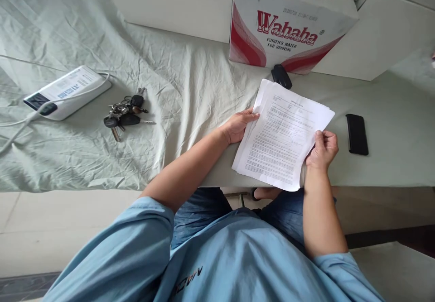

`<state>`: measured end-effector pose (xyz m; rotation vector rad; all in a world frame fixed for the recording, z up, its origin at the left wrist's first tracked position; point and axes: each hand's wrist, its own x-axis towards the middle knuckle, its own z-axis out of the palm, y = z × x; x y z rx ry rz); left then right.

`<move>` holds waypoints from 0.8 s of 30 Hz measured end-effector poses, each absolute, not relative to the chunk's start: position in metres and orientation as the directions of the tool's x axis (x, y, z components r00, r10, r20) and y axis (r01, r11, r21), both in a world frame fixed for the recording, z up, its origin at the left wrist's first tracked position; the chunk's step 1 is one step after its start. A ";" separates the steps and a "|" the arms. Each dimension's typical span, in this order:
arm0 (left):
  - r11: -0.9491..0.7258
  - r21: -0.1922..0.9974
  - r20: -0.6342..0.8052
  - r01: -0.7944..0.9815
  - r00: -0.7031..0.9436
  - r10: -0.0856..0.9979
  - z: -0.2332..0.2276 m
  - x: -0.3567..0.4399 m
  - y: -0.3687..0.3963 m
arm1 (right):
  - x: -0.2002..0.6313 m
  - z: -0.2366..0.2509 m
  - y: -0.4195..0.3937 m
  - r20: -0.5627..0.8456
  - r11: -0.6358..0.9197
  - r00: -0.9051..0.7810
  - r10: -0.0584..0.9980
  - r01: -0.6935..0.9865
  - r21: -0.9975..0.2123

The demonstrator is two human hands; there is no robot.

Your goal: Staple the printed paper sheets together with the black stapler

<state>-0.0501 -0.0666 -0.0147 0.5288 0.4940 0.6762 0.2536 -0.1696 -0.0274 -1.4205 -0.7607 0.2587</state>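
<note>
both hands (238, 126) hold papers (283, 141) (printed)

The cardboard box (288, 26) carries the brand "Wahaha" in large red letters with a registered-trademark sign, and beneath it, in small dark capitals, "PURIFIED WATER FOR DRINKING". Above the brand, near the box's top edge, runs a faint printed code, too blurred to read. Below the box, the printed sheets (283, 139) bear dense text, none legible.
</note>
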 end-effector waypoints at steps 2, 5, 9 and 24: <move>0.664 0.598 -0.264 -0.448 0.673 0.691 -0.015 -0.051 -0.066 | 0.254 -0.028 -0.169 0.320 0.184 0.757 0.570 0.263 -0.947; 0.666 0.593 -0.269 -0.453 0.668 0.694 -0.015 -0.052 -0.064 | 0.256 -0.028 -0.169 0.305 0.206 0.786 0.538 0.228 -0.952; 0.666 0.594 -0.256 -0.450 0.679 0.688 -0.016 -0.053 -0.062 | 0.258 -0.029 -0.168 0.291 0.228 0.780 0.554 0.194 -0.954; 0.600 0.731 -0.257 -0.324 0.684 0.682 -0.002 -0.055 -0.076 | 0.248 -0.023 -0.168 0.208 0.107 0.714 0.668 0.185 -0.977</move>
